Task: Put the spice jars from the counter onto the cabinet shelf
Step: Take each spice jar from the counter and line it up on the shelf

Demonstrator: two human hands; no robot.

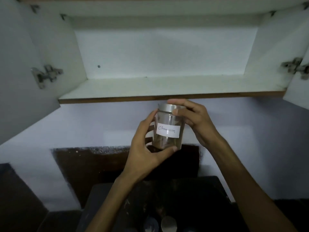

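Both hands clamp the cinnamon jar below the shelf: left hand low, right hand at its lid; likely light, slick, breakable glass

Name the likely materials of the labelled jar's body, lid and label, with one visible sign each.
Jar body: clear glass or plastic; contents show through.
Lid: brushed metal, seemingly; dull silver sheen.
Label: white paper; handwritten "Cinnamon".

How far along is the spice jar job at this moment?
Done: nothing, the cabinet shelf holds no jars. In hand: the cinnamon jar, gripped by the left hand and right hand just below the shelf edge. Left: at least two lids on the counter.
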